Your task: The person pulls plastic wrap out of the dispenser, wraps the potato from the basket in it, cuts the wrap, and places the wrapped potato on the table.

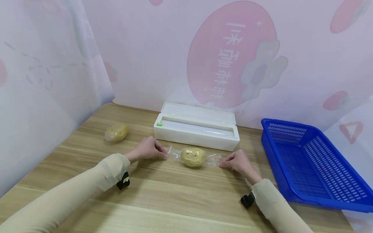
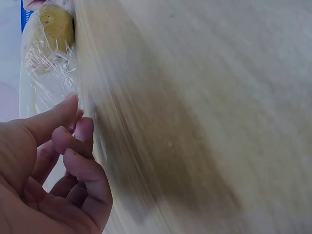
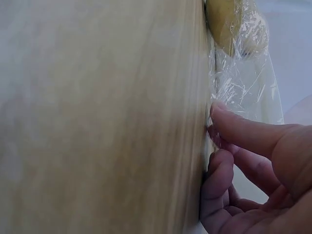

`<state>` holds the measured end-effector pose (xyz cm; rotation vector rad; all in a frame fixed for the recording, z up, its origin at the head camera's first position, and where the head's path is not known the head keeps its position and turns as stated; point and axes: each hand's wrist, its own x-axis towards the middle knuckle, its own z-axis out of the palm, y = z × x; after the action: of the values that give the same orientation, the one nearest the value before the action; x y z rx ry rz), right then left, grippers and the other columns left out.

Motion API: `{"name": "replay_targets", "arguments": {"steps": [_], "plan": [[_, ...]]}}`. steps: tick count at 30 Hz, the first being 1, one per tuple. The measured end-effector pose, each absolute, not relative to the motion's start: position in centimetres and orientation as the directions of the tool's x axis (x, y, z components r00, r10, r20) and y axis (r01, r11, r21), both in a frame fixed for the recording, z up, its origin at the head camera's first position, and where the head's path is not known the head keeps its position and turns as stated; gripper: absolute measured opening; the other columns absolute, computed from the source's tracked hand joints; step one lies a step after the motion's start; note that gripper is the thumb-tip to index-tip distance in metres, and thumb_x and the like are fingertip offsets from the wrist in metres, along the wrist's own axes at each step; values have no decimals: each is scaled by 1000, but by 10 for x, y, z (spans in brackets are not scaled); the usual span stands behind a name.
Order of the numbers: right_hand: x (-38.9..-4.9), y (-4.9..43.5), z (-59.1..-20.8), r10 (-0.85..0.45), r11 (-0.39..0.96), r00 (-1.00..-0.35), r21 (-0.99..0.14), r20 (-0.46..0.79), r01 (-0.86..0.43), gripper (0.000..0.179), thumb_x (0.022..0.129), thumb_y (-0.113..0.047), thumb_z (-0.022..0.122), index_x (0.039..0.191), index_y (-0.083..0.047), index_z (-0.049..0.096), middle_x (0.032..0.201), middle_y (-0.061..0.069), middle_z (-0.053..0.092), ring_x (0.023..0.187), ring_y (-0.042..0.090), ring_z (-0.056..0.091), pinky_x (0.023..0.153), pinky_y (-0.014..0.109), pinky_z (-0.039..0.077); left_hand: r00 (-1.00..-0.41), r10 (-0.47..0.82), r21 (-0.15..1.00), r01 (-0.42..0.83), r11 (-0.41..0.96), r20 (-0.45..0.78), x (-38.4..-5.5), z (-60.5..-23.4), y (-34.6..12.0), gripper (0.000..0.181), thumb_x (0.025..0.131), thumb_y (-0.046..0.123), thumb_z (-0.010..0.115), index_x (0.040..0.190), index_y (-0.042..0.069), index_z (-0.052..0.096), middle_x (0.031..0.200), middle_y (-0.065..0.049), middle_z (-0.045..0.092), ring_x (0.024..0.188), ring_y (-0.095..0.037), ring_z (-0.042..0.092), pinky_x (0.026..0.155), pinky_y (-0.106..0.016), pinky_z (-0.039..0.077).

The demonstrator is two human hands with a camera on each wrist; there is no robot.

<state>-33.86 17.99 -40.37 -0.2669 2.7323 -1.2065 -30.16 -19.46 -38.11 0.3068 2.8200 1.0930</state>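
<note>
A potato (image 1: 193,157) wrapped in clear plastic film (image 1: 212,158) lies on the wooden table, with loose film stretching out on both sides. My left hand (image 1: 148,149) pinches the film's left end between thumb and fingers. At the opposite end, my right hand (image 1: 237,161) pinches the film the same way. Up close in the left wrist view, creased film (image 2: 51,73) runs from the potato (image 2: 57,27) to the thumb tip. The right wrist view has the film (image 3: 239,83) drawn between the potato (image 3: 223,22) and my fingertips.
Behind the potato stands a white cling film box (image 1: 192,137), its lid raised and a green slider at its left. Another wrapped potato (image 1: 116,132) sits at the back left. A blue plastic basket (image 1: 287,191) occupies the right side. Printed curtains hang behind the table.
</note>
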Motion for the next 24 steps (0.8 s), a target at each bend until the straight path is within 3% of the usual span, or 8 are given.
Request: {"name": "replay_targets", "arguments": {"steps": [4,7,9,13,16,20,24], "plan": [[-337,184,-402,-277,619,-958,-776,-74,-119,13,76,-15,86,79,-4,79,65,2,66,53,13,52,49,26,44,-967,234,750,80,657,-102,-302,-382,-199,12,85,21,78,87,9,79,65,2,64,51,-7,45,48,-23,37],[-335,188,-396,-333,581,-937,-805,-101,-120,12,81,-10,81,85,1,78,66,4,64,58,14,54,53,28,48,-965,191,833,-45,551,-178,-301,-380,-205,19,88,22,75,99,7,77,70,-5,61,51,-9,42,46,-22,35],[-331,190,-389,-347,562,-931,-819,-108,-114,12,84,-8,78,88,3,76,65,4,62,57,14,52,53,29,47,-978,131,872,-78,484,-160,-299,-375,-207,25,89,20,74,107,3,74,77,-7,62,54,-10,42,48,-23,37],[-324,188,-367,-325,519,-944,-846,-61,-124,17,90,-11,72,93,6,73,69,6,60,60,16,52,55,31,47,-998,41,847,64,528,50,-289,-359,-191,22,91,15,71,108,2,72,89,-4,67,66,-13,53,59,-26,45],[-319,179,-352,-339,470,-940,-860,34,-201,20,91,-14,71,97,5,73,77,6,66,70,23,58,63,37,52,-981,105,779,195,596,165,-279,-349,-158,16,90,14,71,101,3,74,89,-1,69,78,-17,62,67,-30,51],[-317,158,-343,-421,391,-893,-857,158,-336,17,91,-14,72,100,0,75,88,8,71,82,30,64,70,39,54,-954,195,744,299,597,228,-270,-344,-112,10,88,13,73,94,6,75,83,2,69,76,-17,64,67,-29,53],[-319,135,-349,-531,345,-818,-825,223,-448,17,94,-13,69,107,-4,75,106,7,71,95,25,66,77,35,54,-935,196,703,351,619,295,-269,-351,-89,5,87,11,74,87,6,76,77,5,68,72,-12,63,66,-26,52]]}}
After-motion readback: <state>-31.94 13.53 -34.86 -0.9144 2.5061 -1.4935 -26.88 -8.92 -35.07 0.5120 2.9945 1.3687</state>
